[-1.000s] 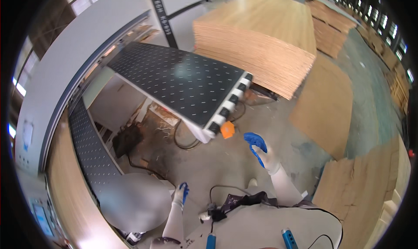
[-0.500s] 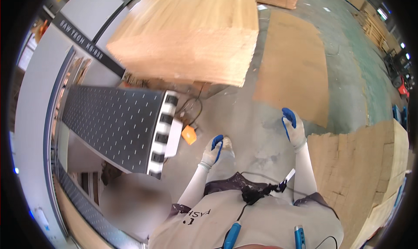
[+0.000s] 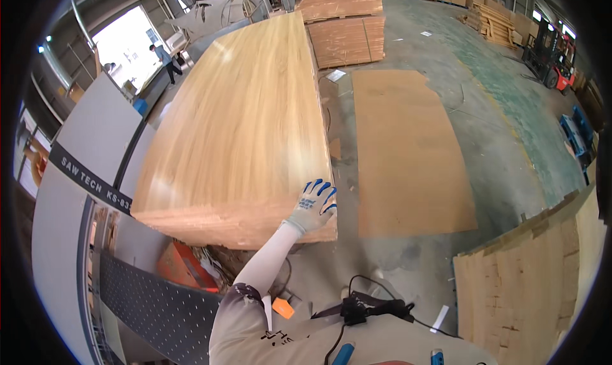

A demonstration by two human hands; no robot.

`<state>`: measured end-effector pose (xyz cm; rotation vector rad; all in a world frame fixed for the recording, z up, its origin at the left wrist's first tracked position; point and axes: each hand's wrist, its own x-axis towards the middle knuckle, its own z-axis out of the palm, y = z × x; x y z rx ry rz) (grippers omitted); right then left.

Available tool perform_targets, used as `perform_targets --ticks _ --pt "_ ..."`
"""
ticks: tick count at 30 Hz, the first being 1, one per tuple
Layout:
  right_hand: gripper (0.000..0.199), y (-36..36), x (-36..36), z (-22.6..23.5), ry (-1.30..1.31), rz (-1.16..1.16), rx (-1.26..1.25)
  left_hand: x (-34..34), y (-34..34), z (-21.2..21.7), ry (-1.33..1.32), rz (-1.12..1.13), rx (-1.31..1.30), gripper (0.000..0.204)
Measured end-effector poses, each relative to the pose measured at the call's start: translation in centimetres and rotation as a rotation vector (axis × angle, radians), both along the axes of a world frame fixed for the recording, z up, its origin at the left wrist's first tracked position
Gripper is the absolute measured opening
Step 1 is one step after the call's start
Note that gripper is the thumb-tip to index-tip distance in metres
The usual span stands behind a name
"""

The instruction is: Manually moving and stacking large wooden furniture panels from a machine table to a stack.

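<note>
Head view: left hand (image 3: pixel 310 210), gloved white with blue fingertips, is at the near right corner of the big plywood stack (image 3: pixel 242 116). Fingers spread, palm down, pinching nothing. Stack's top sheet lies directly behind and below the fingers from where I stand; its right edge runs just beside the thumb side. Fingertips point away from the wearer, along the top face. Can't tell if they press on the sheet or hover just over it; glove hides the corner itself. Left forearm crosses in front of the stack's near face. Right hand out of view, so can't tell what its fingers do.

Surroundings: brown sheet (image 3: pixel 411 154) flat on the floor right of the stack, apart from it. Black table (image 3: pixel 159 307) with white marks at lower left, nearer the wearer than the stack. Small orange piece (image 3: pixel 283 308) on the floor near the left sleeve. Second wood stack (image 3: pixel 529 288) lower right, well apart from the hand. Red forklift (image 3: pixel 553 62) parked far right.
</note>
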<state>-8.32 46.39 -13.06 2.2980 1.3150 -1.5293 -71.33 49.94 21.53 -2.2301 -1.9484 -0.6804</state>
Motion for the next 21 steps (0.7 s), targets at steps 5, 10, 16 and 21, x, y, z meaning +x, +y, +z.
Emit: perform_targets --ticks 5,10,16,21 --pt "0.039 7.5 -2.8 -3.0 0.057 -0.062 0.002 -4.7 6.7 0.3 0.028 -0.115 -0.218 0.046" --pt "0.036 21.0 -8.1 -7.9 0.163 -0.05 0.178 -7.0 8.5 1.0 0.073 -0.243 -0.145 0.044" --pt "0.021 40.9 -26.8 1.6 0.567 0.049 0.692 -7.3 12.0 -0.9 -0.069 -0.319 -0.074 0.03" --pt "0.025 42.6 -43.9 19.1 0.776 0.366 0.901 -6.9 12.6 -4.3 -0.069 -0.262 -0.02 0.021"
